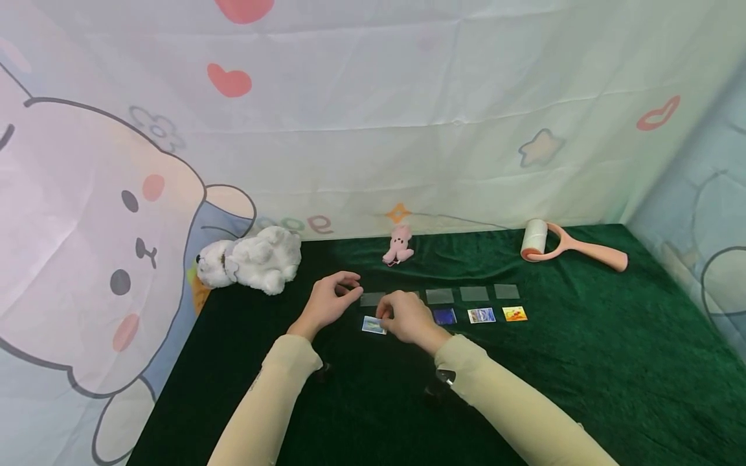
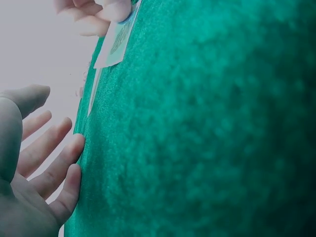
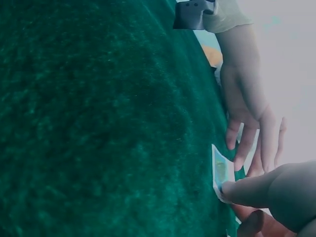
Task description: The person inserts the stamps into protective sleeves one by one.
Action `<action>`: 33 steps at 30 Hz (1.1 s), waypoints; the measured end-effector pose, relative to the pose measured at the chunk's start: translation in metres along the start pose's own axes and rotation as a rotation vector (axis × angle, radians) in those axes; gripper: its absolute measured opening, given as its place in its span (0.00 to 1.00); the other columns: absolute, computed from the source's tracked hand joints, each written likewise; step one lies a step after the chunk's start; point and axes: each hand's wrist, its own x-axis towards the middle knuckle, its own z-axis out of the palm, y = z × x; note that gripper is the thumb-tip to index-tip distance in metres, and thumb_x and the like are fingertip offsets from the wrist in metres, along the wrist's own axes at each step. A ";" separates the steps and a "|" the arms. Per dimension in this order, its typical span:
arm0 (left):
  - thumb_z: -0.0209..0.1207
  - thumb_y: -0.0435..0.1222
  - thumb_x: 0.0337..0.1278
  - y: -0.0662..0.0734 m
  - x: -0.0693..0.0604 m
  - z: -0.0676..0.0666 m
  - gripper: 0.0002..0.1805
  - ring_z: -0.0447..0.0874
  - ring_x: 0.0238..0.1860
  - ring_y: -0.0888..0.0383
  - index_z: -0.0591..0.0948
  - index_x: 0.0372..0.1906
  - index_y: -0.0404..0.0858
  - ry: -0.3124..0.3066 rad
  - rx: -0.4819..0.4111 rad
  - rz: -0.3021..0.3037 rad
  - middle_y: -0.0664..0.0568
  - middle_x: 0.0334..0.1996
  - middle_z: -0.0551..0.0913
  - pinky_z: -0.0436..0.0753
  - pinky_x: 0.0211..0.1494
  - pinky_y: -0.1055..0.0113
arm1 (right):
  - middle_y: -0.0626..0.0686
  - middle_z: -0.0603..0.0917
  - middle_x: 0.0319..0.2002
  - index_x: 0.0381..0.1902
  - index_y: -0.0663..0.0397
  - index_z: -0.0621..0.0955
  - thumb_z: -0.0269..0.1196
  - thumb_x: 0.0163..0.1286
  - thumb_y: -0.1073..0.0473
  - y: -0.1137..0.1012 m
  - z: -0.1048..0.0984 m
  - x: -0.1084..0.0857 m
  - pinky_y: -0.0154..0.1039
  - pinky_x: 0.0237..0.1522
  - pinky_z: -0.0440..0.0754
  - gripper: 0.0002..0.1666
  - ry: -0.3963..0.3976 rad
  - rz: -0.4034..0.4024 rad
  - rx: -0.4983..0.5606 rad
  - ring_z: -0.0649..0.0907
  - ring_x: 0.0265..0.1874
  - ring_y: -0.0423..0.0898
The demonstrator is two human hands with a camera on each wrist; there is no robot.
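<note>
Between the thumb and fingers of my right hand is the right end of a small blue-green picture card. In the left wrist view the card looks tilted, its near end over the cloth; in the right wrist view my thumb lies on the card. Just left of it, my left hand holds nothing, its fingers loosely spread beside a clear rectangular sleeve. Further right lie a dark blue card, a purple-white card and a yellow-orange card.
More clear sleeves form a row behind the cards, one partly hidden by my right hand. Toward the back of the green cloth are a white plush bear, a pink plush toy and a lint roller. A printed curtain hangs behind.
</note>
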 end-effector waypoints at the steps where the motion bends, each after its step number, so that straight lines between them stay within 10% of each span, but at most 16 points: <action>1: 0.64 0.43 0.74 0.000 0.000 0.000 0.18 0.87 0.50 0.49 0.83 0.61 0.39 -0.002 0.001 -0.003 0.48 0.53 0.88 0.85 0.56 0.48 | 0.44 0.82 0.29 0.34 0.47 0.87 0.73 0.68 0.63 0.001 -0.001 0.000 0.39 0.31 0.78 0.05 -0.010 -0.003 0.011 0.79 0.28 0.43; 23: 0.71 0.41 0.67 0.001 0.004 0.004 0.19 0.85 0.52 0.50 0.85 0.59 0.42 -0.071 0.058 0.006 0.50 0.57 0.86 0.85 0.57 0.52 | 0.48 0.83 0.33 0.41 0.53 0.85 0.66 0.76 0.60 0.008 -0.034 -0.012 0.40 0.35 0.79 0.03 -0.204 -0.030 0.226 0.81 0.30 0.45; 33: 0.76 0.40 0.59 0.004 0.008 0.012 0.24 0.82 0.55 0.49 0.85 0.60 0.44 -0.143 0.111 0.014 0.52 0.57 0.87 0.82 0.62 0.50 | 0.49 0.82 0.31 0.48 0.55 0.85 0.66 0.75 0.64 0.020 -0.041 -0.019 0.41 0.31 0.77 0.07 -0.166 -0.060 0.229 0.79 0.27 0.45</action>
